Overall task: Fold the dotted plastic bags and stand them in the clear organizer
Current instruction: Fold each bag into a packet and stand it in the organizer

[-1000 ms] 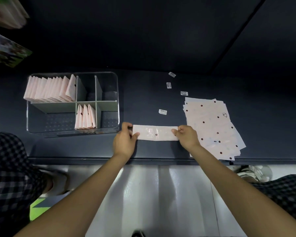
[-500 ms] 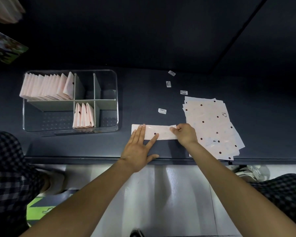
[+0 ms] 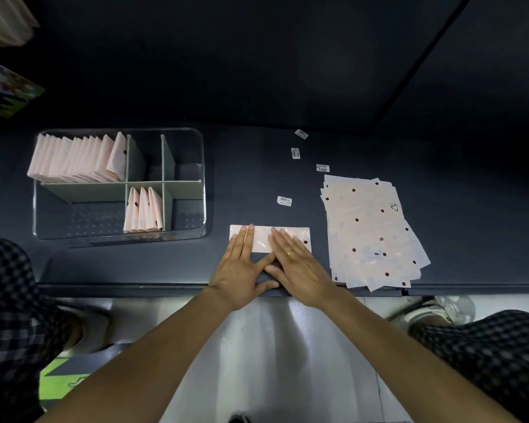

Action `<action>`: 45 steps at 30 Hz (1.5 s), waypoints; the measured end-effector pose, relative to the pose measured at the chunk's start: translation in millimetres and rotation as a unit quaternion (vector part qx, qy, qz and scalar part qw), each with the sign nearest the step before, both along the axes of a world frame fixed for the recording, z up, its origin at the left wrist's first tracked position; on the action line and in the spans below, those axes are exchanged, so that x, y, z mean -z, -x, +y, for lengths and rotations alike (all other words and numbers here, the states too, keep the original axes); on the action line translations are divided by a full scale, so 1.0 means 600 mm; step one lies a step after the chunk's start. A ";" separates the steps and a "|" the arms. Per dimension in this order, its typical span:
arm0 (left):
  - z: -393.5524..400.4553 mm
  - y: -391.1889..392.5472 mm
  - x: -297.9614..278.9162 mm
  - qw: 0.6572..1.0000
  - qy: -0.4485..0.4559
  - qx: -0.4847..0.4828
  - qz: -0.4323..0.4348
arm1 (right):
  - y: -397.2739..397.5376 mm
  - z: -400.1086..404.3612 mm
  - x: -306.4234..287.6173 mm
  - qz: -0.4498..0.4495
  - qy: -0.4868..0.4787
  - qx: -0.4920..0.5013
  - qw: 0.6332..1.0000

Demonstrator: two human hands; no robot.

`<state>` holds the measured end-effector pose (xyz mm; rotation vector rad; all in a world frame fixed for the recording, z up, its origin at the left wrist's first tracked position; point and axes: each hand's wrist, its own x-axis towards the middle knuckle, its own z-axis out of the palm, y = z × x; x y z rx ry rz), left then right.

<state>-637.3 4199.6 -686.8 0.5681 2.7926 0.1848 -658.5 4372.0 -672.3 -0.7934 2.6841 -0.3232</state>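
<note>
- Folded pink dotted plastic bag strip (image 3: 264,236) lies on our dark worktop (image 3: 257,178), between the clear divided organizer (image 3: 196,227) and the loose bag stack (image 3: 370,227).
- Our left hand (image 3: 242,267) and right hand (image 3: 300,267) press it flat, fingers straight, grasping nothing.

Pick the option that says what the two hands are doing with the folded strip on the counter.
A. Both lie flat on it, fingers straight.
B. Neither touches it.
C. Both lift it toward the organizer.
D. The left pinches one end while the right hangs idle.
A: the left hand and the right hand both press straight fingers down on the strip, which lies flat on the counter.
</note>
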 end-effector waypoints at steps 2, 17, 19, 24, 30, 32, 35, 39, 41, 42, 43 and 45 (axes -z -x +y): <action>-0.002 0.000 0.003 1.000 0.004 0.003 0.010 | -0.006 0.017 0.004 0.010 -0.019 0.039 0.999; -0.029 0.012 -0.007 0.999 0.010 0.041 -0.005 | 0.088 0.022 -0.049 -0.019 -0.036 0.201 0.979; -0.033 0.011 -0.016 0.999 0.012 0.042 0.013 | 0.072 0.021 -0.052 -0.051 -0.039 0.224 0.972; -0.022 -0.005 -0.029 0.992 -0.031 0.106 0.060 | 0.008 0.014 -0.048 -0.123 -0.042 0.285 0.950; -0.013 -0.034 -0.034 0.985 -0.048 0.111 0.127 | -0.025 0.015 -0.053 -0.235 0.014 0.299 0.925; -0.007 -0.038 -0.029 0.975 -0.095 0.102 0.172 | -0.024 0.019 -0.062 -0.204 0.044 0.279 0.937; -0.001 -0.039 -0.026 0.965 -0.149 0.054 0.211 | -0.017 0.034 -0.069 -0.158 0.128 0.222 0.954; 0.006 -0.034 -0.034 0.956 -0.234 -0.038 0.173 | -0.006 0.054 -0.064 -0.203 0.105 0.097 0.969; 0.008 -0.030 -0.039 0.950 -0.272 -0.090 0.122 | -0.004 0.048 -0.056 -0.183 0.120 0.092 0.971; 0.009 -0.028 -0.040 0.946 -0.284 -0.126 0.092 | -0.003 0.041 -0.052 -0.165 0.148 0.120 0.968; 0.012 -0.025 -0.039 0.938 -0.293 -0.172 0.063 | -0.001 0.034 -0.050 -0.152 0.176 0.157 0.960; 0.019 -0.022 -0.035 0.903 -0.326 -0.281 0.019 | 0.009 0.020 -0.052 -0.151 0.207 0.229 0.939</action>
